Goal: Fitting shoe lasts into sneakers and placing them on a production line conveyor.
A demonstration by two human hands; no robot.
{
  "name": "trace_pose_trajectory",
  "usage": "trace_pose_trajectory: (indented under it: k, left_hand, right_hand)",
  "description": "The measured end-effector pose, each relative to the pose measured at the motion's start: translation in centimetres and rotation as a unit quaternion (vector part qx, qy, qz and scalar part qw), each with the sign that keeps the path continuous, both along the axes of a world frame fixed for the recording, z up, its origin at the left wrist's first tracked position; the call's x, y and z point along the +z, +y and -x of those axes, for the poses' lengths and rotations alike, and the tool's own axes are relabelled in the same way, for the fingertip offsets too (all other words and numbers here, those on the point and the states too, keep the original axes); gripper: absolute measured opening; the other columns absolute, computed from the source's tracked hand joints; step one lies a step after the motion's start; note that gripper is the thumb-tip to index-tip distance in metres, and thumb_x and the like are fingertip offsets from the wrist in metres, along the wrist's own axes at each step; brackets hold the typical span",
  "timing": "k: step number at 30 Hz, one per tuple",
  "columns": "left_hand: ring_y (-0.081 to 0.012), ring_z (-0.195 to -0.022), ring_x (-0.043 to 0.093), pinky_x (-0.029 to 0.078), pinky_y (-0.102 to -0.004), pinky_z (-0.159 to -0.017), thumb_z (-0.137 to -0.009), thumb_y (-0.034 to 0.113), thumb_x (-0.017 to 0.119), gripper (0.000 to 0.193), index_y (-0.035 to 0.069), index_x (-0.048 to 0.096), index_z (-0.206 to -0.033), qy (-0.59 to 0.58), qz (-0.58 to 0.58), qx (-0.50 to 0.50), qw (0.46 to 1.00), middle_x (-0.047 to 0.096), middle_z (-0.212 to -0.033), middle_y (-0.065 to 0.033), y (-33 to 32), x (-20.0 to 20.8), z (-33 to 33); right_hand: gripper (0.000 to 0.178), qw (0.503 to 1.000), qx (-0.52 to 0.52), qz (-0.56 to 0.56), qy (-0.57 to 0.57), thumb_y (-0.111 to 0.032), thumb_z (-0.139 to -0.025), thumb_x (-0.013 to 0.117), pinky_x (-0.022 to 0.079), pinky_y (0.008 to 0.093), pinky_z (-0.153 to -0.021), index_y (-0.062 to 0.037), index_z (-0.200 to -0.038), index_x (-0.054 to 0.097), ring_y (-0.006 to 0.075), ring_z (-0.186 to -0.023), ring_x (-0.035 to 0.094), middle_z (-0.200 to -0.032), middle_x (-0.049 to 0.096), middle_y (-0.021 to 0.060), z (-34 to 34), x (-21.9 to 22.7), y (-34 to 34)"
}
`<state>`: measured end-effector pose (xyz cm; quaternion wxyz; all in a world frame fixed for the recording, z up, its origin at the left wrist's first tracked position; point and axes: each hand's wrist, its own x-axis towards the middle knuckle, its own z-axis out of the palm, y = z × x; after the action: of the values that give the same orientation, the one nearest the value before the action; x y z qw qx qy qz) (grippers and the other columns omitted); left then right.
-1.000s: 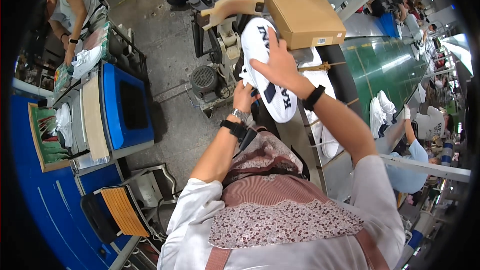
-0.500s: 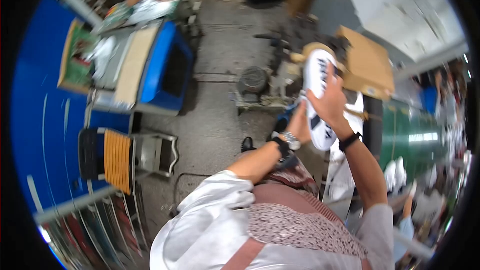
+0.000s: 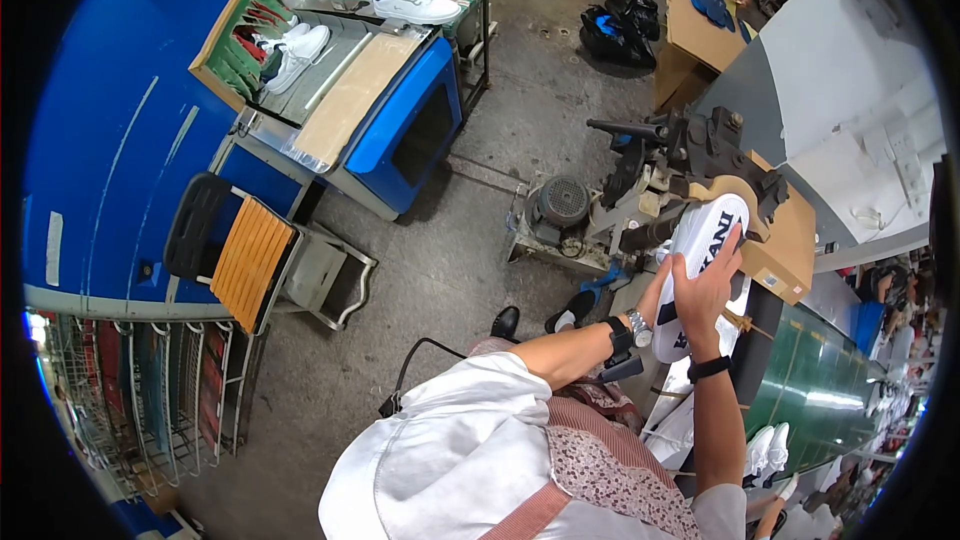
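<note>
Both my hands hold a white shoe [image 3: 692, 230], its white sole with dark lettering turned up toward me. My right hand [image 3: 706, 292] lies over the sole, fingers stretched along it and thumb across its middle. My left hand [image 3: 654, 298] grips the shoe's left side; its fingertips are partly hidden. The shoe's far end rests against, or just under, a tan curved pad [image 3: 738, 186] on a dark metal press machine [image 3: 712, 145]; whether they touch I cannot tell.
A motor [image 3: 562, 202] sits left of the machine, a cardboard box [image 3: 785, 240] right of it. A green conveyor [image 3: 815, 380] runs at right. At left stand a blue-fronted machine [image 3: 405, 135] bearing white shoes and a slatted chair [image 3: 252, 262]. Other people work at the far side.
My view has swung, so the surroundings sit differently and look sharper. The shoe stays in both hands at the tan pad.
</note>
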<state>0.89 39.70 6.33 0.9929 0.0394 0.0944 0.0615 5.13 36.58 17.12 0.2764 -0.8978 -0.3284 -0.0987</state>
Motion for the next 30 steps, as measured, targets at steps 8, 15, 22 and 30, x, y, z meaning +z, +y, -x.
trace_pose_trajectory:
  k: [8,15,22,30]
  left_hand:
    - [-0.022,-0.126,0.059,0.047,-0.0359,-0.109,-0.104,0.053,0.054,0.07,0.002,0.043,-0.151,-0.006,-0.109,-0.119,0.987,0.056,-0.145,-0.013,1.9,-0.7,7.6]
    - [-0.0272,-0.126,0.061,0.049,-0.0395,-0.108,-0.089,0.029,0.068,0.076,-0.003,0.039,-0.152,0.145,-0.305,-0.277,0.9,0.059,-0.141,-0.0156,15.4,-3.4,21.6]
    - [-0.022,-0.119,0.061,0.048,-0.0344,-0.101,-0.07,0.038,0.089,0.092,-0.004,0.05,-0.142,0.198,-0.46,-0.353,0.79,0.063,-0.131,-0.0097,18.2,-0.7,27.6]
    - [-0.0197,-0.114,0.064,0.049,-0.0365,-0.1,-0.073,0.02,0.092,0.065,-0.005,0.062,-0.125,0.212,-0.699,-0.277,0.624,0.068,-0.123,-0.0127,5.4,-5.0,12.2]
  right_hand:
    - [0.095,0.928,-0.032,-0.29,0.23,-0.021,-0.09,0.07,0.05,0.0393,-0.1,-0.0039,-0.163,0.012,0.0325,-0.129,0.054,-0.158,0.035,0.0203,6.9,-0.2,-5.6]
    - [0.068,0.434,-0.008,-0.538,0.723,-0.055,-0.102,0.052,0.056,0.0425,-0.096,-0.0048,-0.148,0.05,0.0315,-0.115,0.067,-0.13,0.066,0.0177,1.0,-7.0,0.5]
    - [0.068,0.312,0.16,-0.653,0.672,-0.053,-0.101,0.053,0.061,0.041,-0.09,-0.0021,-0.146,0.048,0.0334,-0.117,0.067,-0.133,0.062,0.0263,1.1,-4.7,-1.2]
    - [0.088,0.888,-0.165,-0.407,0.136,-0.022,-0.069,0.09,0.052,0.0403,-0.093,0.0015,-0.139,0.041,0.0318,-0.106,0.068,-0.114,0.066,0.0215,3.9,-2.8,-19.5]
